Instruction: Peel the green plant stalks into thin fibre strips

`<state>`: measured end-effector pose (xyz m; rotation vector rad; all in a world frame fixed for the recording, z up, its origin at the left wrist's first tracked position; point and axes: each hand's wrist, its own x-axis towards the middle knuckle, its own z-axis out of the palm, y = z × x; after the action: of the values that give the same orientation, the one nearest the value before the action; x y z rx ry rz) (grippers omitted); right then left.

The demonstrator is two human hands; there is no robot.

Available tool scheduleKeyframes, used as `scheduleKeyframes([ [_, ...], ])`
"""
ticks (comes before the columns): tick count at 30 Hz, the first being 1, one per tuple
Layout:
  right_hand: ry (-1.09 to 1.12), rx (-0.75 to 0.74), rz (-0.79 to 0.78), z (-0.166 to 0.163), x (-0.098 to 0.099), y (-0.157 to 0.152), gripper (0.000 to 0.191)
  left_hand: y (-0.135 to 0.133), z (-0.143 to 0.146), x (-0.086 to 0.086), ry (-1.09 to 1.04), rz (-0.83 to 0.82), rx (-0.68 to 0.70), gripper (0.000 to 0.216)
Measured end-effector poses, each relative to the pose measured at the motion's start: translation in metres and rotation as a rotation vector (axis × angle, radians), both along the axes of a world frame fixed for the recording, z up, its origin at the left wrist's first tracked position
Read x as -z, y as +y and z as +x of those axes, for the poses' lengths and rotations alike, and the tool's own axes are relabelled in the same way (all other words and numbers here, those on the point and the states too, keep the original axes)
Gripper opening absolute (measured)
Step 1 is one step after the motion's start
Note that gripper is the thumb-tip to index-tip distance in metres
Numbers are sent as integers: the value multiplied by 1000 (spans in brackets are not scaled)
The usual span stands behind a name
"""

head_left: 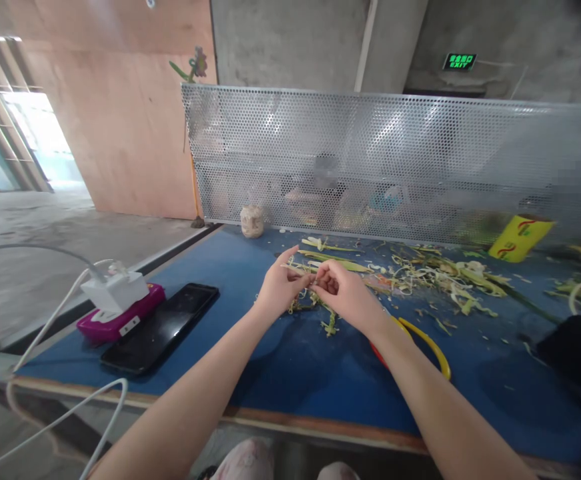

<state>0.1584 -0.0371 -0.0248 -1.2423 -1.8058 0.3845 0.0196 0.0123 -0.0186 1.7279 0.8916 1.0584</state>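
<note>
My left hand and my right hand meet above the blue tabletop, their fingertips pinched together. Something small and pale sits between the fingers, too small and covered for me to name. Just below and behind them lie curled green-yellow plant shreds, partly hidden by the hands. Long flat green strips rest beyond my fingers. Under my right forearm, a yellow and red looped handle shows in part; the rest of it is hidden.
Left on the blue table are a black phone and a magenta power strip with a white charger and cables. A perforated metal screen borders the back. Plant scraps, a yellow roll and a whitish jar stand about.
</note>
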Motion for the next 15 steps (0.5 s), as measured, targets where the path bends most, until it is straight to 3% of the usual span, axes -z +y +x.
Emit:
scheduleKeyframes([
  [3,5,7,19,0,2,1,12,-1,0,-2,20,17,-31,67],
  [8,43,-24,68,0,3,3,12,-1,0,-3,10,80,-15,17],
  [12,88,-3,111,1,2,4,10,-5,0,-4,-29,-14,14,21],
  [15,119,19,133,4,0,5,9,-8,1,-6,-58,-92,9,38],
])
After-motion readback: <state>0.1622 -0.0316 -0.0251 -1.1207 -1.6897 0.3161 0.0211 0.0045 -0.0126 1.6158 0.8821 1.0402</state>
